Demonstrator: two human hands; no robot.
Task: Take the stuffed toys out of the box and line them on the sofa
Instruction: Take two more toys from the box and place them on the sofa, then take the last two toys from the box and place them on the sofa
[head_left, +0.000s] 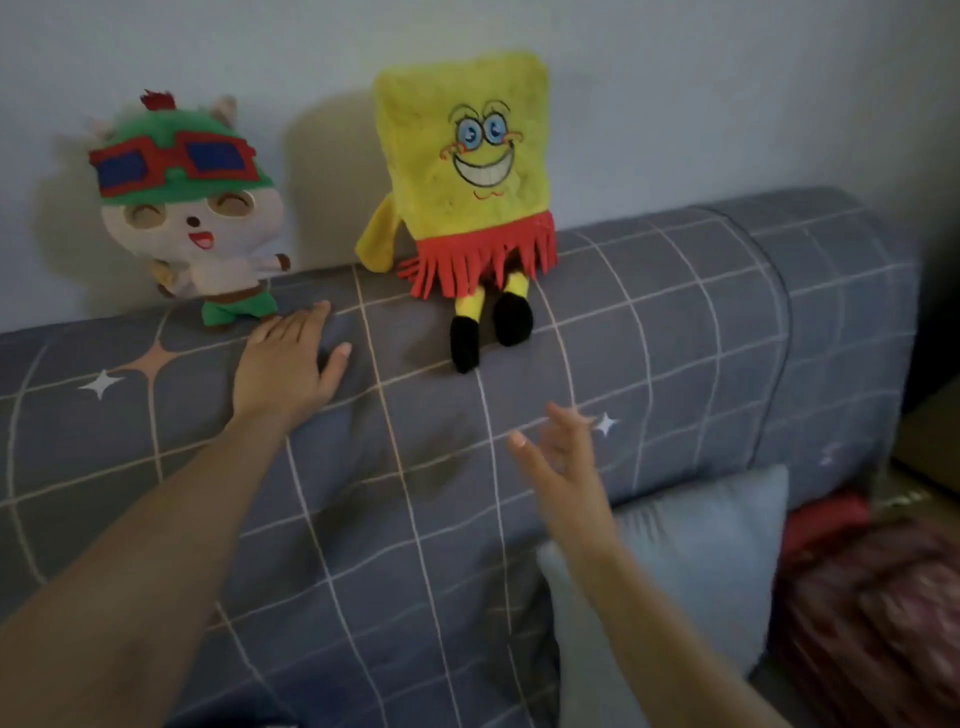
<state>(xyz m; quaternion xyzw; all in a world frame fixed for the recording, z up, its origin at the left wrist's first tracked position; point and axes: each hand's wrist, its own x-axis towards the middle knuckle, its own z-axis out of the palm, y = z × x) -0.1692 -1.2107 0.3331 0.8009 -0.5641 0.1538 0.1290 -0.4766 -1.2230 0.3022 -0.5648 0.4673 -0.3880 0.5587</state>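
Note:
Two stuffed toys sit on top of the grey checked sofa back (675, 322), leaning on the wall. At the left is a white toy with a green hat and red goggles (189, 208). To its right sits a yellow square toy with a red fringed skirt (467, 171), its black feet hanging over the front. My left hand (288, 364) lies flat and open on the sofa back, just below the green-hat toy's feet. Lower down, my right hand (558, 457) hovers open and empty below the yellow toy. The box is out of view.
A light blue cushion (691, 561) leans against the sofa back at the lower right. A red patterned fabric heap (872, 608) lies at the right edge. The pale wall runs directly behind the toys.

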